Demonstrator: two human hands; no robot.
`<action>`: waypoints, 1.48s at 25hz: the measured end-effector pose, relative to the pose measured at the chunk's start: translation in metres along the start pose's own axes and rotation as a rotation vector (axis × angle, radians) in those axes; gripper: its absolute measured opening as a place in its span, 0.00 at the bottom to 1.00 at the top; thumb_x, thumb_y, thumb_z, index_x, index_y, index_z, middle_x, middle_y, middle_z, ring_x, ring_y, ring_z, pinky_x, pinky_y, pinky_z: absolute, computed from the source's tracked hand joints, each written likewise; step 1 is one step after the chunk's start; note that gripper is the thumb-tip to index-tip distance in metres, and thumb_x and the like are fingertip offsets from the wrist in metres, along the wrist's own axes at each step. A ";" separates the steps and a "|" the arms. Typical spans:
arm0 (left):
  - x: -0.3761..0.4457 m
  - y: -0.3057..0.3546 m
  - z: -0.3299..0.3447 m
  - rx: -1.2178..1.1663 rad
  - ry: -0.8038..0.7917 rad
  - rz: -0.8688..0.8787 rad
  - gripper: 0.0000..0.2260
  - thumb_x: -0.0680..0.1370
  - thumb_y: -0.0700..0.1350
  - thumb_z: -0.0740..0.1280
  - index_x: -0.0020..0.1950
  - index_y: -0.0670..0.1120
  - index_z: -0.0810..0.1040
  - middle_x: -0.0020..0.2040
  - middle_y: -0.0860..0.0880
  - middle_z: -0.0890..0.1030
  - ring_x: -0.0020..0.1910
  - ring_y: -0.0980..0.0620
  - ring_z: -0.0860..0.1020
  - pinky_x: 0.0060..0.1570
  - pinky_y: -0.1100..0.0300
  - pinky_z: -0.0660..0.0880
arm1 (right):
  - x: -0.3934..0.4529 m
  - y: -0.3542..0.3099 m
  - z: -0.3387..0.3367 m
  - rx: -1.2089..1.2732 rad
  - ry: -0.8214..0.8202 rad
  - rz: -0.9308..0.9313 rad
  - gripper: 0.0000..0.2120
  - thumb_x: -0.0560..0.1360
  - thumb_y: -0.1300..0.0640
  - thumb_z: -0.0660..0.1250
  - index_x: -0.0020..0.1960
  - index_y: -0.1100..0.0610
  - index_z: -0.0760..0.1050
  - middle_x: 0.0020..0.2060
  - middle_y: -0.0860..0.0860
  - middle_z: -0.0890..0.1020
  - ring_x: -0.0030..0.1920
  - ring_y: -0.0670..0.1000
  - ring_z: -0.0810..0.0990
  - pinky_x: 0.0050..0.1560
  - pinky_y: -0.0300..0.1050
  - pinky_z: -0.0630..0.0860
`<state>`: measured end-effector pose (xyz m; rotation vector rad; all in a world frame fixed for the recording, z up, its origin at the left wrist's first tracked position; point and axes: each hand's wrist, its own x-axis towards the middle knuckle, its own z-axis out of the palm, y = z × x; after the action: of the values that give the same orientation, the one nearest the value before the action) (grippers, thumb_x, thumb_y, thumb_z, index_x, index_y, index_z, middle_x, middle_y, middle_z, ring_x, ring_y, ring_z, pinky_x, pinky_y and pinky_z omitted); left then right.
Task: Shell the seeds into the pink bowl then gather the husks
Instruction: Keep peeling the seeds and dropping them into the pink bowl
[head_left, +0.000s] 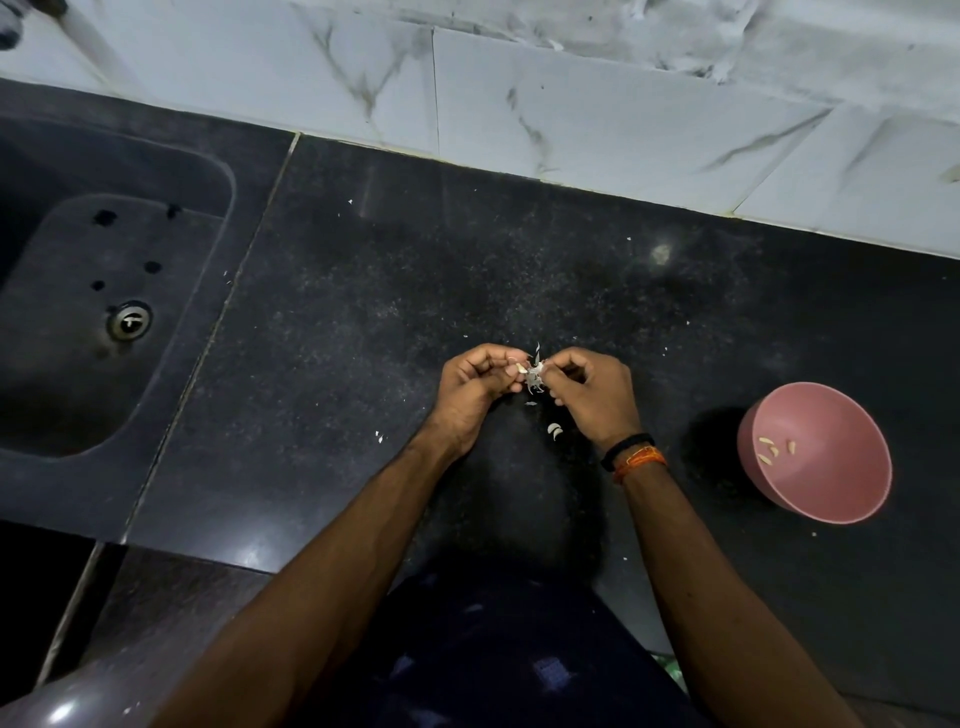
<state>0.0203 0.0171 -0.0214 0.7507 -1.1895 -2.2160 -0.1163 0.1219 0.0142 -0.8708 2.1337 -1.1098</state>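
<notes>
Above the middle of the black counter my left hand (475, 387) and my right hand (592, 397) meet, fingers curled, and together pinch a small whitish seed cluster with papery husk (534, 373). A pale seed shows at my left fingertips. Two shelled pale pieces (555, 431) lie on the counter just below my hands. The pink bowl (852, 499) sits to the right, holding several pale seeds (774, 449).
Small husk flakes (381, 437) are scattered over the black counter (363, 312). A dark sink (104, 291) with a metal drain lies at the left. A white marble-tiled wall (519, 93) runs along the back. The counter's front edge is near my body.
</notes>
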 end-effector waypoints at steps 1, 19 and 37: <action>0.000 0.000 0.000 0.002 0.001 0.000 0.07 0.77 0.30 0.67 0.51 0.39 0.82 0.46 0.44 0.84 0.44 0.52 0.80 0.47 0.60 0.78 | 0.000 0.000 -0.001 -0.016 -0.001 -0.005 0.04 0.74 0.58 0.73 0.41 0.54 0.84 0.35 0.46 0.84 0.37 0.48 0.83 0.46 0.57 0.83; 0.000 0.000 -0.002 -0.006 0.006 0.012 0.08 0.77 0.28 0.67 0.53 0.36 0.81 0.45 0.45 0.85 0.43 0.52 0.83 0.47 0.60 0.80 | 0.001 -0.013 -0.006 -0.207 -0.102 -0.180 0.05 0.76 0.59 0.73 0.51 0.54 0.86 0.41 0.43 0.86 0.41 0.43 0.85 0.49 0.50 0.84; 0.000 0.004 0.000 0.069 0.028 -0.063 0.06 0.75 0.29 0.70 0.52 0.32 0.82 0.44 0.38 0.85 0.39 0.46 0.84 0.45 0.56 0.83 | 0.003 -0.012 -0.008 -0.353 -0.200 -0.272 0.07 0.77 0.57 0.67 0.43 0.53 0.84 0.35 0.47 0.83 0.36 0.47 0.82 0.42 0.52 0.81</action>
<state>0.0214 0.0153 -0.0181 0.8549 -1.2501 -2.2174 -0.1206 0.1183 0.0281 -1.4063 2.1164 -0.7368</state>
